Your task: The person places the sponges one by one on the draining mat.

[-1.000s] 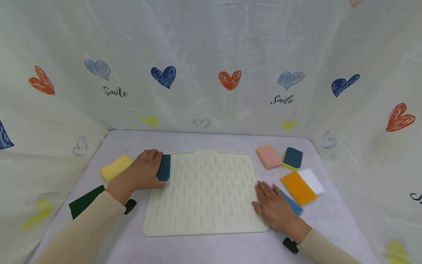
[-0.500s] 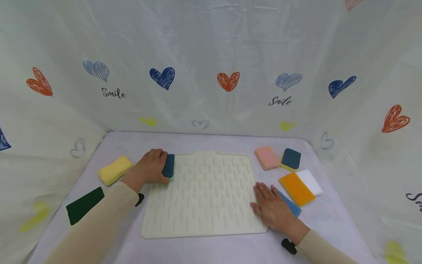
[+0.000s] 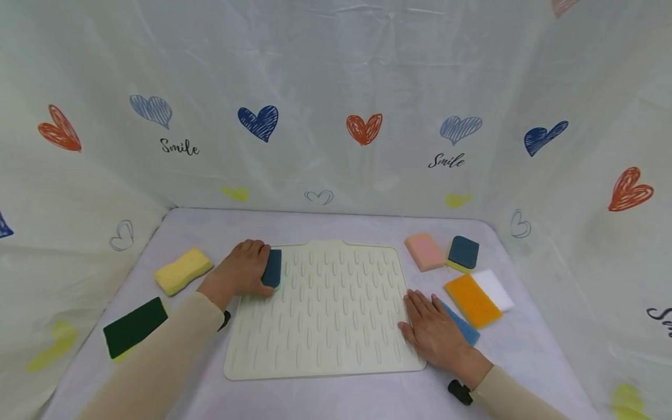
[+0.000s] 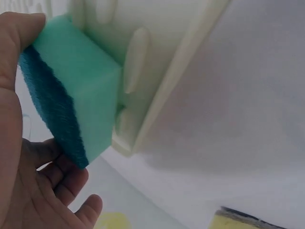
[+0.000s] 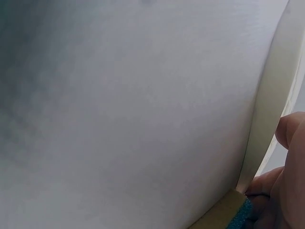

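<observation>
My left hand (image 3: 243, 270) grips a sponge (image 3: 272, 269) by its sides, at the upper left of a cream ridged mat (image 3: 325, 315). In the left wrist view the sponge (image 4: 88, 78) shows a light green foam body and a dark teal scouring layer, the foam against the mat's ridges. Fingers and thumb hold its opposite edges. On the mat's right edge my right hand (image 3: 433, 329) rests with its fingers extended. A blue sponge (image 3: 464, 324) lies partly hidden beside that hand; the right wrist view shows the mat's edge (image 5: 269, 105) by the fingers.
Left of the mat lie a yellow sponge (image 3: 184, 271) and a dark green scouring sponge (image 3: 135, 326), partly behind the sleeve. On the right are a pink sponge (image 3: 426, 252), a dark blue-topped sponge (image 3: 464, 252), an orange one (image 3: 473, 300) and a white one (image 3: 493, 289).
My left hand has moved a little to the right across the mat with the sponge, then slightly towards me. My right hand stays on the mat's edge.
</observation>
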Demonstrator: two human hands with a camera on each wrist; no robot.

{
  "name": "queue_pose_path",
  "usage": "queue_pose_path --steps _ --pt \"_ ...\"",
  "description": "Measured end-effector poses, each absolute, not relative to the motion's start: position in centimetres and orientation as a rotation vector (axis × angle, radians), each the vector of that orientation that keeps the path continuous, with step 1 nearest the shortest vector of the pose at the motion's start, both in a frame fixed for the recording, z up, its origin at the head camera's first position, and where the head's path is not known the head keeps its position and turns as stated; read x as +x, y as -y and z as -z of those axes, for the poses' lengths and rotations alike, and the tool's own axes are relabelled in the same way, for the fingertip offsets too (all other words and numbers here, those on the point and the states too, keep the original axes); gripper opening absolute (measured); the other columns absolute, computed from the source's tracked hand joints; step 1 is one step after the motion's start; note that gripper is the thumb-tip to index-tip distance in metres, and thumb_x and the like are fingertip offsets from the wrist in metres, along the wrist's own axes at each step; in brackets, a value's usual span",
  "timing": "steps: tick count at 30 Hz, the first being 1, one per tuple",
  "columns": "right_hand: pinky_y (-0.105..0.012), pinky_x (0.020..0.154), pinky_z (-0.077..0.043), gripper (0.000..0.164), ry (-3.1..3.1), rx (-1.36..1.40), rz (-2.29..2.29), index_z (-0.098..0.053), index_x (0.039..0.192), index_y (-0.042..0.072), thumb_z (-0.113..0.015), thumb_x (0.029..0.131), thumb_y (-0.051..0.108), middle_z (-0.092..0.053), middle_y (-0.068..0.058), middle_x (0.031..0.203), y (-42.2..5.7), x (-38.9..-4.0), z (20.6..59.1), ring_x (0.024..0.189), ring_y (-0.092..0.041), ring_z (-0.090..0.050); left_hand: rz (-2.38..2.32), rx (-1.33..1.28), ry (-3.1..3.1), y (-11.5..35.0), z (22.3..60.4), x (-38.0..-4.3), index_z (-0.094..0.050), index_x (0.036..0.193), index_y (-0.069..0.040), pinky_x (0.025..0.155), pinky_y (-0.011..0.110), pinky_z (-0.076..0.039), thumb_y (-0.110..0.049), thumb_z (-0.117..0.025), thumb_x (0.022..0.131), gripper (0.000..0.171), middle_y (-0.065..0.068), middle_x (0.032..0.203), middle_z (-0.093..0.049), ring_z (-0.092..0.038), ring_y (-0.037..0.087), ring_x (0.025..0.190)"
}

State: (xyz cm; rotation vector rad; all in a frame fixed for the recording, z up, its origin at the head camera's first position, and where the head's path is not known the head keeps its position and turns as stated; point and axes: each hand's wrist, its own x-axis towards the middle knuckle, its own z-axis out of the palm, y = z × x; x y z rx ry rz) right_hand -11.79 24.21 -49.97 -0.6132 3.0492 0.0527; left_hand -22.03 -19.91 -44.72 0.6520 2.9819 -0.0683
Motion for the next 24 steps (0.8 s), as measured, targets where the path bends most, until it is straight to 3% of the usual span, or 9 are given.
queue_pose_path --steps 6,24 --pt "-0.056 0.12 -0.019 0.067 -3.049 -0.614 -0.052 -0.036 0.149 -0.001 -0.042 0.102 0.047 -0.033 -0.017 0.157 -24.26 -11.73 49.93 0.145 -0.033 -0.033 0.138 0.71 -2.99 20.05 44.8 -21.95 -0.04 0.139 0.009 0.11 0.054 -0.034 -0.071 -0.07 0.072 0.108 0.026 0.137 -0.045 -0.042 0.041 0.127" --pt "-0.056 0.12 -0.02 0.068 -3.043 -0.606 -0.054 -0.035 0.149 0.0 -0.041 0.102 0.048 -0.033 -0.017 0.157 -24.11 -11.75 49.81 0.145 -0.033 -0.033 0.038 0.663 -2.934 20.29 44.98 -21.98 -0.033 0.147 0.006 0.113 0.055 -0.031 -0.062 -0.07 0.077 0.104 0.024 0.147 -0.038 -0.035 0.042 0.135"
